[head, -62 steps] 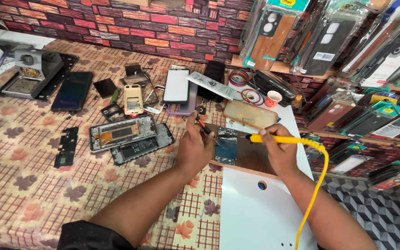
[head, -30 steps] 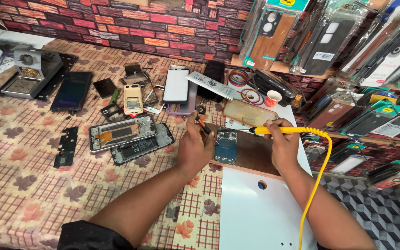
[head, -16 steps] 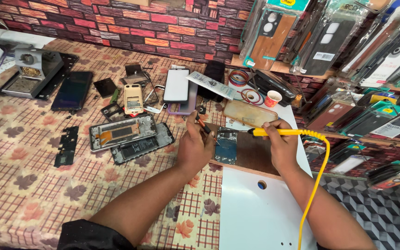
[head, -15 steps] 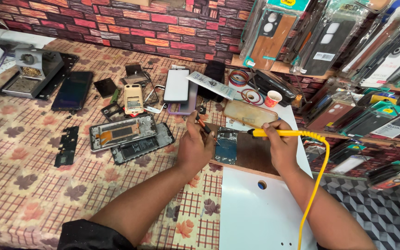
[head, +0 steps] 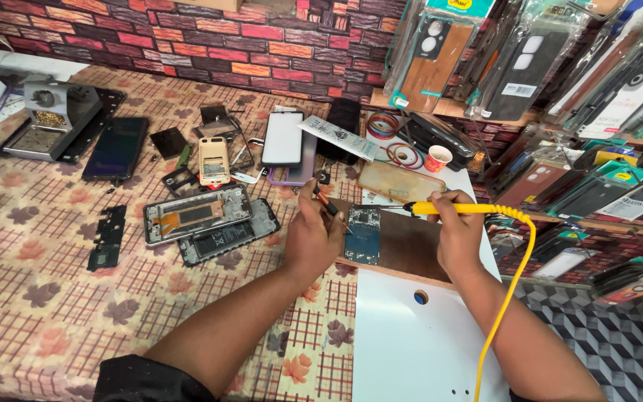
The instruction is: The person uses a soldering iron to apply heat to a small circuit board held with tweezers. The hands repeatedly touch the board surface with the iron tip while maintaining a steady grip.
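My right hand (head: 457,237) grips the yellow soldering iron (head: 452,209); my left hand (head: 312,240) pinches tweezers (head: 329,207) beside the circuit board (head: 364,234) lying between them.

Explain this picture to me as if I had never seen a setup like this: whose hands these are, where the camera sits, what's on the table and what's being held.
A camera worn on a person's head looks down at their own bare hands. The left hand pinches a thin dark red-tipped tool over a small blue circuit board lying on a brown wooden board. The right hand holds a yellow soldering iron with a coiled yellow cord, tip toward the circuit board. On the leaf-patterned tablecloth lie opened phone frames and a dark phone screen.
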